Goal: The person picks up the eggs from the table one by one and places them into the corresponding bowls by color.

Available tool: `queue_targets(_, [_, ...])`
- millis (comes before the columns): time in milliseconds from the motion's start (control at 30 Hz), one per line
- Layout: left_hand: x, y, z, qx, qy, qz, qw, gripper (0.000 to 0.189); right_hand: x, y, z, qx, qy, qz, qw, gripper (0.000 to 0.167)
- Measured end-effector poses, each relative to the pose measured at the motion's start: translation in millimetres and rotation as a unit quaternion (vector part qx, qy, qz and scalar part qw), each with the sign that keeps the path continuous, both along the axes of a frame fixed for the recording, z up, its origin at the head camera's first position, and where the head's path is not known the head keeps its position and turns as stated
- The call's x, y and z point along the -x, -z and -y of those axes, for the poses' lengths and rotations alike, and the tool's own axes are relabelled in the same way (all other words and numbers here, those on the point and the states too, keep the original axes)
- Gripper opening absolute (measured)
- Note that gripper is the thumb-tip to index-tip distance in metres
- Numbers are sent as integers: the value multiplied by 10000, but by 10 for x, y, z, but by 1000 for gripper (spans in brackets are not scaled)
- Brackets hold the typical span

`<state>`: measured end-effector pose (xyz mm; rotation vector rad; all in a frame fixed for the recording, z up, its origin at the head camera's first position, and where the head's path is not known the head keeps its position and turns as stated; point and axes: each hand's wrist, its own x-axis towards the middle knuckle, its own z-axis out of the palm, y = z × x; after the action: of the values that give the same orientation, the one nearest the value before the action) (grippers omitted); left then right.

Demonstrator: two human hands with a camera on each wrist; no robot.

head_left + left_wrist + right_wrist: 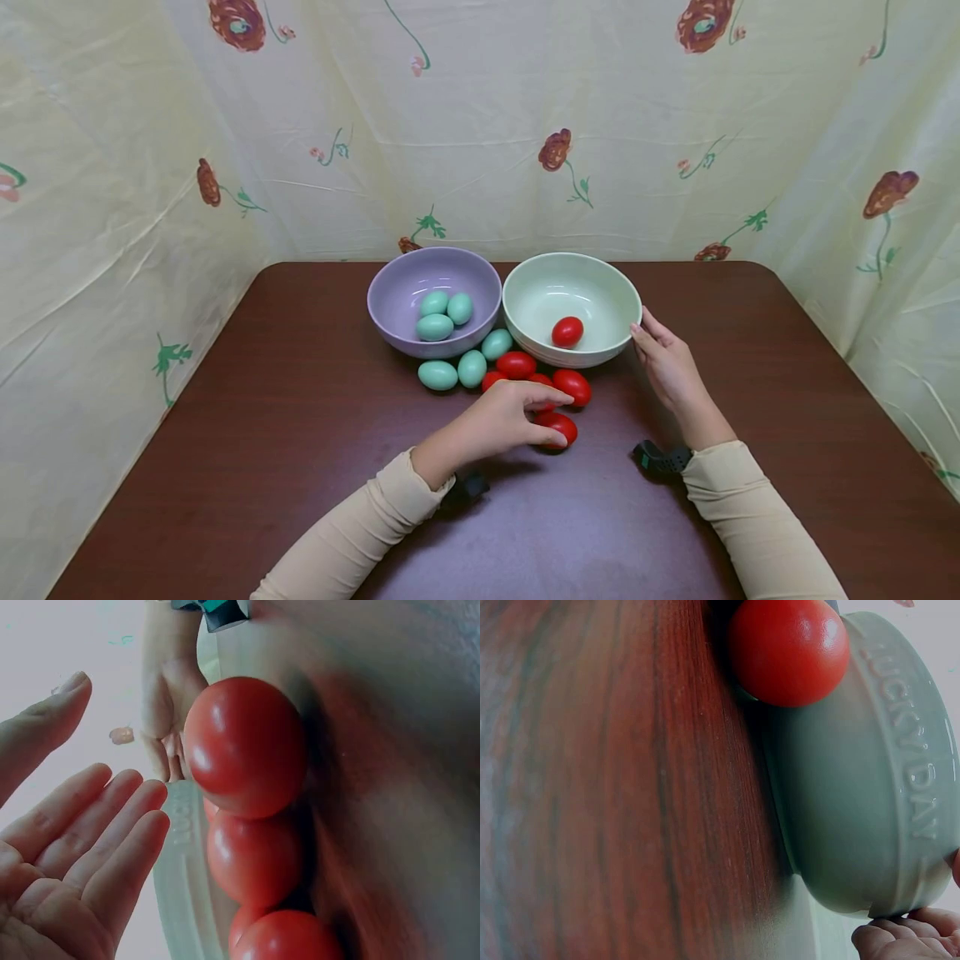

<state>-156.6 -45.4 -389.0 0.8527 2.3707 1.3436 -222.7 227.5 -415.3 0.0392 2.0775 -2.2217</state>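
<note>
My left hand (501, 418) hovers over the red eggs in front of the bowls, thumb and fingers spread apart. In the left wrist view its fingers (124, 874) are fairly straight and stay clear of the nearest red egg (246, 746). That egg (558, 428) lies closest to me, partly behind the thumb and fingers in the head view. My right hand (670, 368) holds the pale green bowl (517, 329) at its right side, thumb by the rim and fingers against the outer wall. One red egg (567, 332) sits inside this bowl.
Left of the green bowl stands a purple bowl (386, 312) with three mint-green eggs (435, 327) in it. Three more mint eggs (438, 375) lie before the bowls, beside several red eggs (516, 364). A flowered curtain (480, 150) hangs behind the brown table (315, 400).
</note>
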Motion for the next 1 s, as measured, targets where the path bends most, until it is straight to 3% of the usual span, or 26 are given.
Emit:
queue_targets(367, [-31,15,-60,706,67,-781,9944,46,15,6,-10,-18,29,49,10000,70])
queue_targets(767, [-27,48,-88,916,225,-848,9919,46,-1,-13,-19,-84,46,110,9999,69])
queue_targets(1000, [-24,69,-82,1035,160,-827,9911,45,-2,-13,-23,-87,6,165,9998,69])
